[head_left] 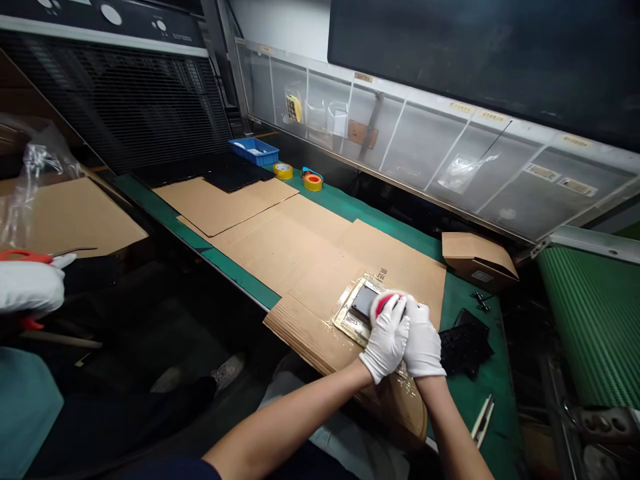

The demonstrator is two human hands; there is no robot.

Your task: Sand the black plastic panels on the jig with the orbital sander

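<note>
Your green bench (503, 407) runs obliquely from upper left to lower right, the broadest element of the station. Over much of it lie overlapping cardboard sheets (320, 247), which form your working bed. A small carton (480, 263) stands on the green surface beyond the sheets, near the far right end. On the cardboard, toward your end, rests a pale, gold-edged holder (345, 319), with clear film or tape visible around its margins. Black parts (467, 343) are gathered just to the right of your hands, apart from the work.

Both your hands wear white gloves and meet over the right portion of the holder. Your left hand (387, 340) is closed, its fingers bent over a round pad (384, 304), pale-rimmed and red on top. Your right hand (424, 340) lies against the left, fingers curled; whether it also grips the pad cannot be told, since its palm side is hidden.

Smallest of the working set, a grey rectangular piece (365, 300) sits within the holder, its exposed part just left of the pad, which appears to overlap its edge.

The step in hand seems to be pressing or rubbing the pad against this piece. A further stroke would call for level, even pressure from you, with the holder kept flat on the cardboard and the pad clear of its edges.
</note>
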